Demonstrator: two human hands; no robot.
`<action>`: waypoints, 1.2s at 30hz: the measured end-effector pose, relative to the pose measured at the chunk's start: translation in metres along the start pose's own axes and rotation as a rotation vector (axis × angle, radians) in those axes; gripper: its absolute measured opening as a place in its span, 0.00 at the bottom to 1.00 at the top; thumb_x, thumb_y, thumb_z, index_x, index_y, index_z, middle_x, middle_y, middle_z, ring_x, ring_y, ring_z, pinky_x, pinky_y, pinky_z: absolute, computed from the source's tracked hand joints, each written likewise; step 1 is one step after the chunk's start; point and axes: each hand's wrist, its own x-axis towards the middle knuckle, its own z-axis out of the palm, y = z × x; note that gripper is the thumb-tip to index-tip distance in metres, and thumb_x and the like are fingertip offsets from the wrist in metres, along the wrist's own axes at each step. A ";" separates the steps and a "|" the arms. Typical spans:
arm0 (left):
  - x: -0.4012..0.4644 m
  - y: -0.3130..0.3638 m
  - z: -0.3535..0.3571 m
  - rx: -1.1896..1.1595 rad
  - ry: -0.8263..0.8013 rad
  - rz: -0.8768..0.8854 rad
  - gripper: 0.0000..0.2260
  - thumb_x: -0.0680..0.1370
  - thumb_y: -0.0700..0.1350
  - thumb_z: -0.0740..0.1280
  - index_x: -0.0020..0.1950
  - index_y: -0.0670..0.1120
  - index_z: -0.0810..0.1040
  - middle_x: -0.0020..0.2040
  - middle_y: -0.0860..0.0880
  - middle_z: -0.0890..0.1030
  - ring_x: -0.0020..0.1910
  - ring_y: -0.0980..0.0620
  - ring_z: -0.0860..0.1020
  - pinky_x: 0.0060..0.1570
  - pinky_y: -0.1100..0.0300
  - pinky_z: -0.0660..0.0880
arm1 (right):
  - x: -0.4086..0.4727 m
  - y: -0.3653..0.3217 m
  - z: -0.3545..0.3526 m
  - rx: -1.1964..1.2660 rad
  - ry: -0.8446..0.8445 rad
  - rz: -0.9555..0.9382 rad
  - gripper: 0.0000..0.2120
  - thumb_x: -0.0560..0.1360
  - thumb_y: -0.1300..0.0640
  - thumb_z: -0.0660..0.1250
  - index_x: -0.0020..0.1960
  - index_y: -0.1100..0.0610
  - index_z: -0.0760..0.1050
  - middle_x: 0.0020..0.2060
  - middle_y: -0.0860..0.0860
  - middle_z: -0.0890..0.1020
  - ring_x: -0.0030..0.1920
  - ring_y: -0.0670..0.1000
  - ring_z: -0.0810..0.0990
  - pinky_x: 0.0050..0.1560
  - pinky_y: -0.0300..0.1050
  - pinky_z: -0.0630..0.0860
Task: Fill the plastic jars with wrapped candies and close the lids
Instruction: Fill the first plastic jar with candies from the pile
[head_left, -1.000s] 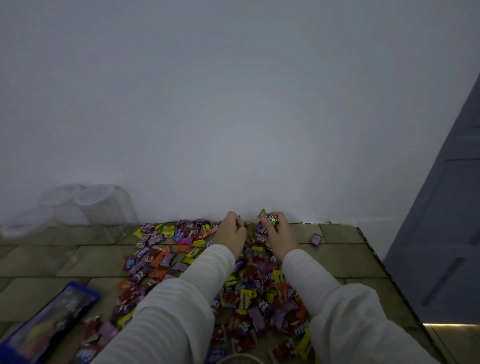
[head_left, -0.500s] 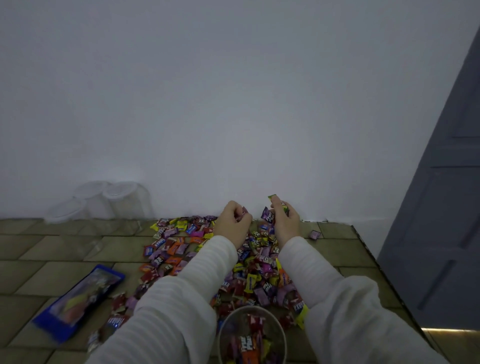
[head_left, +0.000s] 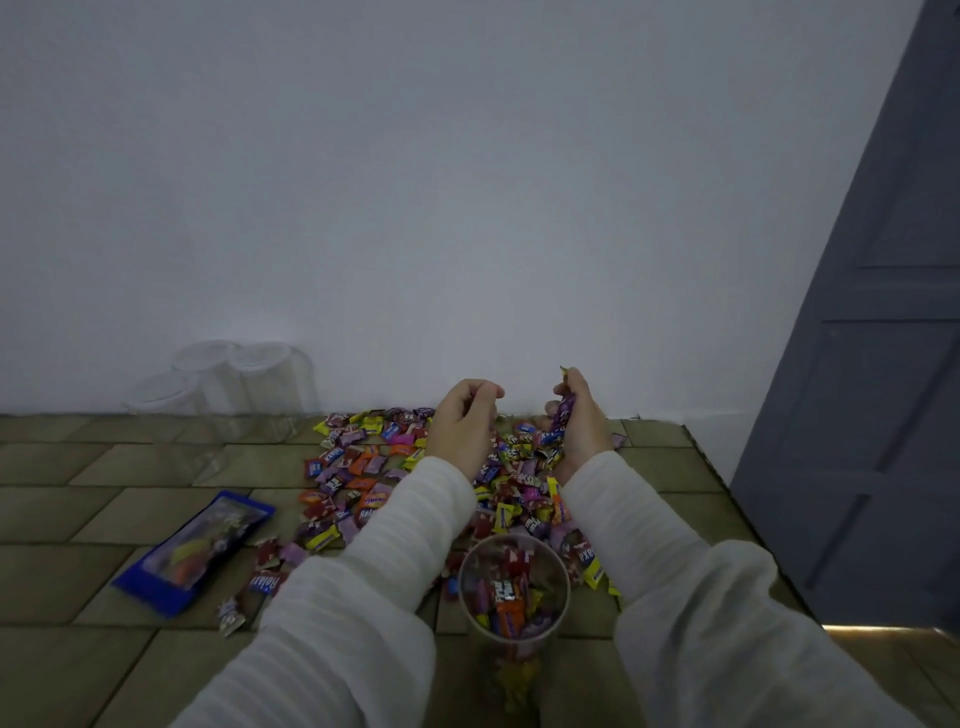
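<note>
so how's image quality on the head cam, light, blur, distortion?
Head view: dim, flat, bluish light, no hard shadows; wide-angle bends the door edge; empty jars barely separate from the wall; candy pile sharp enough to read wrappers; bright glare strip under the door.

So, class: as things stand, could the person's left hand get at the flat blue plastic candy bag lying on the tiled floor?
Probably yes. The flat blue plastic candy bag lies in the open on the left hand's own side, with nothing on top of it. That hand is fisted, perhaps round candies, so it may need emptying first.

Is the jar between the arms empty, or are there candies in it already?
Not empty. The open jar has no lid on, and many wrapped candies show inside it.
</note>
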 end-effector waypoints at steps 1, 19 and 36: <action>-0.006 0.003 -0.001 -0.024 0.000 0.006 0.09 0.80 0.45 0.60 0.42 0.47 0.75 0.30 0.53 0.69 0.30 0.53 0.67 0.32 0.59 0.65 | -0.005 -0.001 0.000 0.027 -0.017 0.003 0.15 0.78 0.46 0.61 0.39 0.56 0.69 0.29 0.50 0.70 0.27 0.49 0.67 0.33 0.42 0.65; -0.091 0.002 -0.022 -0.213 -0.064 0.021 0.11 0.75 0.36 0.58 0.38 0.51 0.71 0.34 0.53 0.70 0.34 0.54 0.66 0.36 0.59 0.63 | -0.083 0.035 -0.026 -0.068 -0.086 -0.160 0.27 0.61 0.29 0.69 0.45 0.51 0.75 0.38 0.48 0.75 0.38 0.49 0.72 0.39 0.45 0.69; -0.097 -0.016 -0.018 -0.168 -0.098 0.084 0.06 0.77 0.40 0.66 0.45 0.51 0.74 0.40 0.50 0.77 0.41 0.50 0.76 0.42 0.61 0.74 | -0.098 0.041 -0.022 -0.124 0.074 -0.241 0.30 0.61 0.28 0.65 0.45 0.53 0.77 0.44 0.54 0.79 0.48 0.56 0.77 0.56 0.58 0.74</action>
